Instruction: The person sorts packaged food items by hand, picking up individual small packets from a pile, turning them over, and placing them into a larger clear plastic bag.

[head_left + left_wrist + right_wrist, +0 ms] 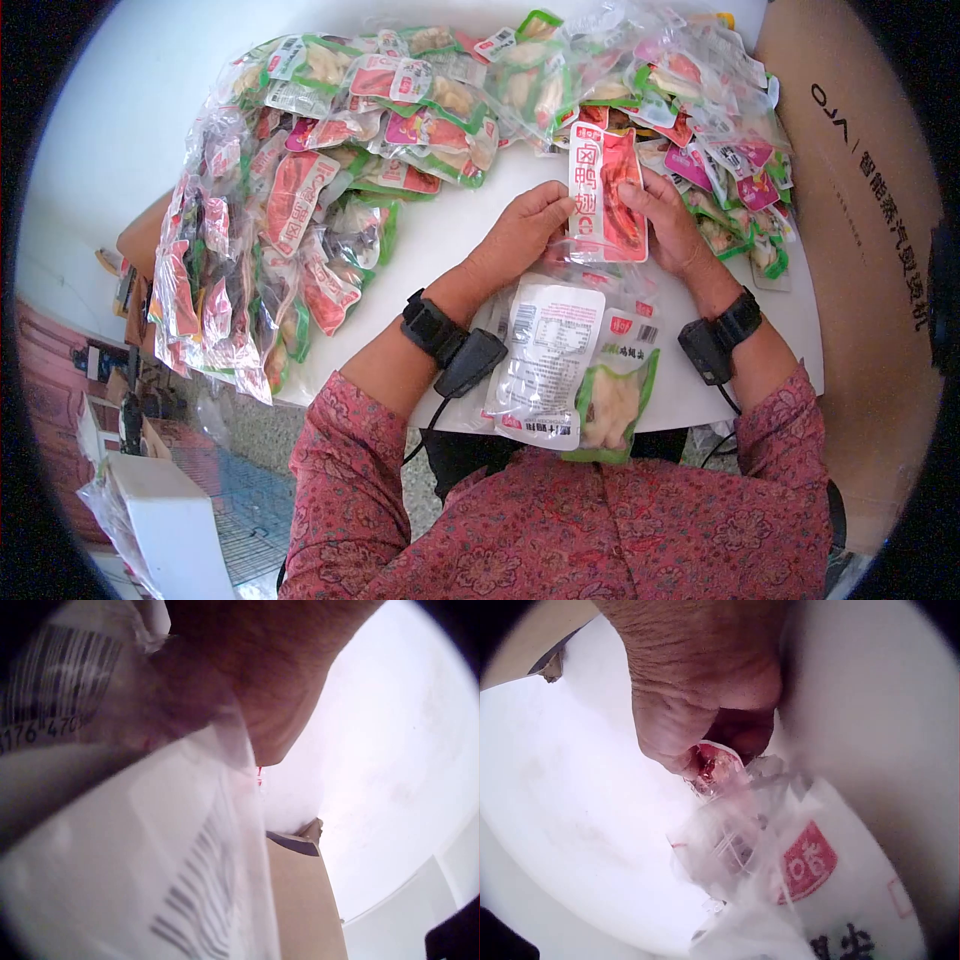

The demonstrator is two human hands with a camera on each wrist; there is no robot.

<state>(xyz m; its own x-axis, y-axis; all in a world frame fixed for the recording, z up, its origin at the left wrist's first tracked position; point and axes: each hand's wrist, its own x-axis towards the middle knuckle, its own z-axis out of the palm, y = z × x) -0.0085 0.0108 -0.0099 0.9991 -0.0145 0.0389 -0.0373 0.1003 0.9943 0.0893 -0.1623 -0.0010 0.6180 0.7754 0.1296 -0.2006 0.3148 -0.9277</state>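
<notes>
Between both hands a red and white snack packet [607, 190] stands upright over the white table, its printed front facing up to the head camera. At its left edge the left hand [525, 225] pinches it, thumb along the side. The right hand [672, 225] grips the right edge, with its thumb across the picture on the front. Below the hands, at the near table edge, lie a white-backed packet [550, 350] and a green-edged packet [615, 400] in clear plastic. In the right wrist view, curled fingers [682, 742] hold the packet's red end; crumpled plastic covers part of it.
Clear plastic bags of similar packets [295, 200] heap along the left and back of the table [455, 225]. Another heap [720, 150] lies at the back right. A large cardboard box [850, 300] stands along the right side. A white box [165, 510] and wire rack [245, 500] stand lower left.
</notes>
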